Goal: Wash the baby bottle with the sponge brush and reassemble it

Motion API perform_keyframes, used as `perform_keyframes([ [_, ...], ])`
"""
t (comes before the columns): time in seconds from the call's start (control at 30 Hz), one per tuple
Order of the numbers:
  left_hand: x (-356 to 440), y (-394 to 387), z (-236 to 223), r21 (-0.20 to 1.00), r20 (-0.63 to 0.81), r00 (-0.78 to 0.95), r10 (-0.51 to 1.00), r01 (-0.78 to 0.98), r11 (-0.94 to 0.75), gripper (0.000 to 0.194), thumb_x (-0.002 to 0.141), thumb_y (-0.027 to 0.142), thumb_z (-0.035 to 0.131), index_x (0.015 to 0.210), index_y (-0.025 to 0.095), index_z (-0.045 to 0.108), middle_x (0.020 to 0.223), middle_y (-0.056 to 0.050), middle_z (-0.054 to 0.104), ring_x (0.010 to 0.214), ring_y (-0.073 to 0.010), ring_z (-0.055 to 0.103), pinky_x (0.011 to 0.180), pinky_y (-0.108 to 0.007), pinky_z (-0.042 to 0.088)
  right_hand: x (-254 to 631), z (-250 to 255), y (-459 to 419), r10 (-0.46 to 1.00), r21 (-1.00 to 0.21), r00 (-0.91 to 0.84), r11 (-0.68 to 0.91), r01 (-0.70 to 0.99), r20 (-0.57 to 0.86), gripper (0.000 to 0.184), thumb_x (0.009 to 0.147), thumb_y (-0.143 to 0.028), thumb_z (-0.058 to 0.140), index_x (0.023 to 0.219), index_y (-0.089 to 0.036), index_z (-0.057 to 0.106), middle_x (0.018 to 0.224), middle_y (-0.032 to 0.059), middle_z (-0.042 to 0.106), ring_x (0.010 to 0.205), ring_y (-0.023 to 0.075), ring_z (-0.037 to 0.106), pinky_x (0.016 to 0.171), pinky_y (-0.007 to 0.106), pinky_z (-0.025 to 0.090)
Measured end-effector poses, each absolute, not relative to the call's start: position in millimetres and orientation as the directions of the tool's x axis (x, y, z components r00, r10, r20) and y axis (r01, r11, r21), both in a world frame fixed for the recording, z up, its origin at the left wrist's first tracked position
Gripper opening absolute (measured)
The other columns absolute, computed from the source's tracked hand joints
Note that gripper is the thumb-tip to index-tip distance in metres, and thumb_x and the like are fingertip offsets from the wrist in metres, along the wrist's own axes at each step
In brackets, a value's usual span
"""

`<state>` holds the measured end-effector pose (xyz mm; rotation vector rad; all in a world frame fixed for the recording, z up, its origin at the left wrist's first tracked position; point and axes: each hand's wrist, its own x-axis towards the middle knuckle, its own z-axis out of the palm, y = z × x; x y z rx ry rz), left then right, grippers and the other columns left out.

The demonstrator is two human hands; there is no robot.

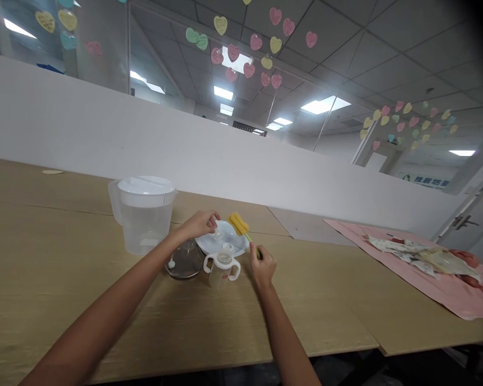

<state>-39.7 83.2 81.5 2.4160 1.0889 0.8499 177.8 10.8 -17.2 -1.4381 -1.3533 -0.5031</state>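
My right hand [264, 266] is closed around the green handle of a bottle brush with a yellow sponge head [238, 223], tilted up to the left. Over the white basin [241, 242], my left hand [201, 223] pinches a small translucent piece [218, 234] whose kind is hard to make out. Right in front of the basin stands a clear baby bottle [219, 277], uncapped, with two white side handles. Beside it, below my left wrist, is a dark-based clear container [186, 262], partly hidden by my forearm. A small white part rests against it.
A lidded translucent pitcher [147, 228] with liquid stands left of my forearm. On the right, a pink cloth [418, 289] carries a doll-like figure [430, 257] in pale clothing. A white wall with glass above closes off the back of the wooden table [145, 332].
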Motion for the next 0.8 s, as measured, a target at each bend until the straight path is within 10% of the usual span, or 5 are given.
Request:
perform_keyframes([
  [0.3, -45.8, 70.6, 98.0, 0.679, 0.416, 0.523, 0.744, 0.366, -0.637, 0.034, 0.059, 0.012, 0.059, 0.086, 0.019, 0.04, 0.069, 0.002, 0.061, 0.065, -0.0136, 0.061, 0.058, -0.023, 0.048, 181.3, -23.4, 12.9, 0.384, -0.143, 0.034, 0.257, 0.956, 0.923, 0.04, 0.082, -0.042, 0.047, 0.054, -0.014, 0.054, 0.048, -0.0007, 0.051, 0.045, 0.0063, 0.041, 0.049, 0.019, 0.027],
  [0.8, -41.6, 60.4, 107.1, 0.659, 0.435, 0.562, 0.703, 0.332, -0.674, 0.019, 0.06, 0.016, 0.059, 0.076, 0.016, 0.049, 0.071, 0.001, 0.061, 0.067, -0.0122, 0.06, 0.059, -0.021, 0.047, 180.1, -23.9, 16.2, 0.386, -0.158, 0.11, 0.095, 0.983, 0.916, 0.05, 0.084, -0.048, 0.039, 0.049, -0.015, 0.052, 0.045, 0.0002, 0.051, 0.043, 0.0066, 0.04, 0.046, 0.021, 0.021],
])
